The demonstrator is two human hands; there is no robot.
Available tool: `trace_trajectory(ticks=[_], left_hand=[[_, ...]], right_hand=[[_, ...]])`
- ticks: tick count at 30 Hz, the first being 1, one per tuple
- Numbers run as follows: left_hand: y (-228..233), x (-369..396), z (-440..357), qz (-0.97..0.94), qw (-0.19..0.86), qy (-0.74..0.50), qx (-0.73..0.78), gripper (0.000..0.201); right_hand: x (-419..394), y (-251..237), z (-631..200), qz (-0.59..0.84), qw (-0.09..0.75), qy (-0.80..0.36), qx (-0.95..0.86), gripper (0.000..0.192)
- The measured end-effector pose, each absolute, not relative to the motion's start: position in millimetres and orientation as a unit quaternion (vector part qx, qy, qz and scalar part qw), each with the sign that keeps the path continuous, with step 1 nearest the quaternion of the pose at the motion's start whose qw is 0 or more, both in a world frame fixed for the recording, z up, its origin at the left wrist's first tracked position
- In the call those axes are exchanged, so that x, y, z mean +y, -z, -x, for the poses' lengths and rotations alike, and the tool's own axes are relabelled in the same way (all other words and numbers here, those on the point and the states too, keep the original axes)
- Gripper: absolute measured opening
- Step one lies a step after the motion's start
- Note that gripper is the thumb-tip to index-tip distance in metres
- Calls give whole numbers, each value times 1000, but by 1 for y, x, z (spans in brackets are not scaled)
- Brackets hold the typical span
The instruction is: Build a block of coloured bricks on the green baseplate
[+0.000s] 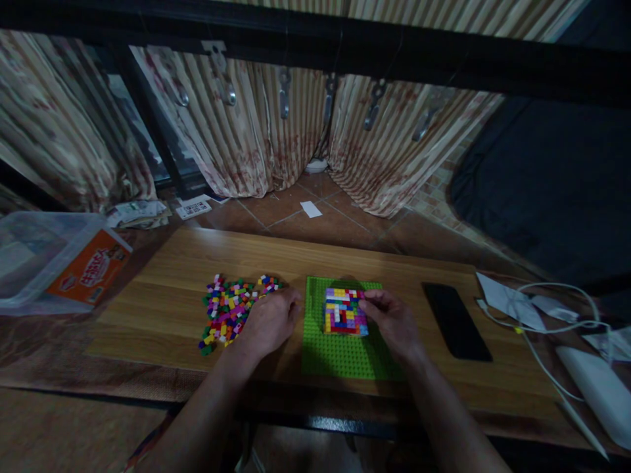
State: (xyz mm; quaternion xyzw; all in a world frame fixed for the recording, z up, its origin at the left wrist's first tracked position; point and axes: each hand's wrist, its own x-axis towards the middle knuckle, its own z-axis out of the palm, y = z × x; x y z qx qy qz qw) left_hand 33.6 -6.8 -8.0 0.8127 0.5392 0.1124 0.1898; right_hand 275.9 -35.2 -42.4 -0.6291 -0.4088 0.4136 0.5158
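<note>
A green studded baseplate (340, 351) lies on the wooden board (162, 302). On it sits a square patch of small coloured bricks (344, 310). My right hand (392, 323) rests at the patch's right edge, fingertips pinched against its top right corner; whether a brick is between them is hidden. My left hand (269, 320) lies palm down between the baseplate and a heap of loose coloured bricks (229, 309), touching the heap's right side with fingers curled.
A black phone (456, 320) lies right of the baseplate. White cables (542, 328), papers and a white device (594, 391) crowd the far right. A clear plastic box (44, 259) with an orange label stands at left. Curtains hang behind, above tiled floor.
</note>
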Motion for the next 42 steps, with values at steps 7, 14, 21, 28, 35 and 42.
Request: trace_trajectory(ticks=[7,14,21,28,35,42], left_hand=[[7,-8,-34,-814,182,-111,540,18],[7,-7,-33,-813,190,-116,538,17],[6,-6,-31,-807,187,-116,548,17],[9,4,-19,-797,196,-145,552,17],[-1,22,26,-715,160,-196,652,21],[5,20,18,-735,148,-149,645,24]], right_hand=[[-35,46,-278,624,508,-437,-401,46],[-35,47,-275,625,496,-403,-449,47],[-37,43,-279,602,510,-480,-384,44],[-32,50,-277,646,493,-403,-421,42],[-35,58,-272,672,424,-331,-509,42],[-44,54,-263,665,406,-355,-516,44]])
